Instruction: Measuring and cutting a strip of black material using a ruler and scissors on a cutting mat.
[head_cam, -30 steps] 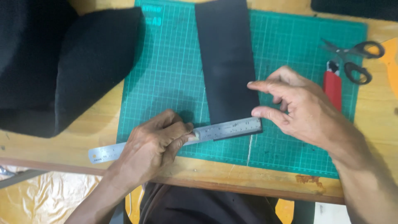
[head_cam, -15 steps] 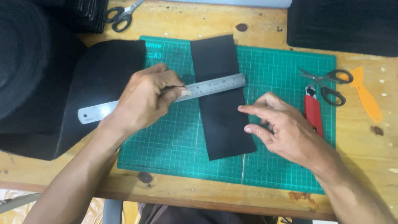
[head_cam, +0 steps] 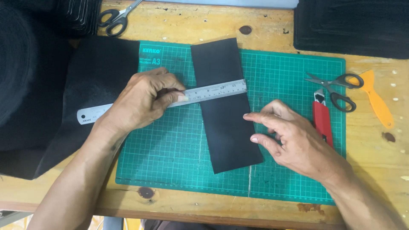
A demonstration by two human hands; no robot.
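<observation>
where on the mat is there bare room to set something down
Bare mat lies below the ruler, between the left hand and the black strip. More lies above the right hand, between strip and scissors. The right edge is crowded with scissors and red knife.

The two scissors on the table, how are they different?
The scissors by the red knife lie on the right, blades pointing left over the green mat's edge; the scissors at the top left lie on bare wood, blades pointing up and right, tips cut off by the picture. The right pair sits beside an orange tool; the other sits by black fabric. Both have black handles, and neither hand touches them.
</observation>
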